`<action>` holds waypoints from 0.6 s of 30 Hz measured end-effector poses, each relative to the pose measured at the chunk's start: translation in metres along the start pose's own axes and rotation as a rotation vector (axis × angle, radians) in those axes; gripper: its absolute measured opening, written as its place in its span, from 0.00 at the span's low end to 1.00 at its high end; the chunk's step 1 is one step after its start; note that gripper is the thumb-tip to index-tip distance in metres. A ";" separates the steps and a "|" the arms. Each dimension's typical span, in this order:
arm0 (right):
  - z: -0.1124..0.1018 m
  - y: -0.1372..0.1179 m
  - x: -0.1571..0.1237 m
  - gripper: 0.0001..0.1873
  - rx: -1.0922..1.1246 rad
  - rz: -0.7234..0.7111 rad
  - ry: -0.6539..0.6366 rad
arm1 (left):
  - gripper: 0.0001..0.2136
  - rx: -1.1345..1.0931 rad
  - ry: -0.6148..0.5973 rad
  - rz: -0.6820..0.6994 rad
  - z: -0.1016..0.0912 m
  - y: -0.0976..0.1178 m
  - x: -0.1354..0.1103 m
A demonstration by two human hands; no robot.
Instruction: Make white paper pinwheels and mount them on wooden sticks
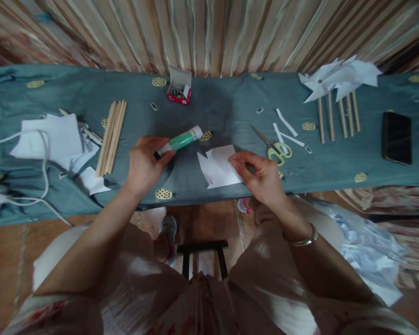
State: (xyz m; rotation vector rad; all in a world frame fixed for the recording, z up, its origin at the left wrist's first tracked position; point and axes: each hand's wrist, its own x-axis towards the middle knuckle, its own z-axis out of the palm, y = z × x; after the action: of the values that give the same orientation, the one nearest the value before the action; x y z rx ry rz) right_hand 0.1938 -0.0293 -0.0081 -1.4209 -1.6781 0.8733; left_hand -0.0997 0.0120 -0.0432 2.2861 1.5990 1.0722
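My left hand (147, 160) is closed round the lower end of a green and white glue stick (184, 139), which tilts up to the right above the cloth. A white piece of paper (218, 168) with a notch cut in its left side lies in front of me. My right hand (260, 176) pinches the right edge of this paper between thumb and fingers. Just beyond my right hand rest scissors (279, 152) with light green handles, beside narrow white paper strips (287, 123).
Wooden sticks (111, 138) and stacked white paper (50, 139) lie left, near a white cable (44, 172). A small red box (179, 95) of metal pins stands open at the back. Paper pinwheels (340, 80) on sticks and a black phone (397, 138) are on the right.
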 end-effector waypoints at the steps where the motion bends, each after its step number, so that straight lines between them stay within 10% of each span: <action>1: -0.002 0.001 -0.003 0.08 -0.059 -0.044 -0.016 | 0.18 0.009 0.012 0.033 -0.001 0.003 -0.001; 10: -0.004 0.005 -0.019 0.09 -0.300 -0.352 -0.086 | 0.13 0.010 -0.241 0.369 0.003 0.062 -0.021; 18: 0.002 0.007 -0.027 0.11 -0.407 -0.413 -0.151 | 0.07 -0.024 -0.276 0.443 0.020 0.066 -0.018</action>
State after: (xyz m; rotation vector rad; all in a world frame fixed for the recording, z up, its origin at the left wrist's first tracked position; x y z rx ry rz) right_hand 0.1980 -0.0551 -0.0183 -1.2067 -2.2559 0.4287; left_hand -0.0402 -0.0259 -0.0335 2.7009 0.9991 0.7929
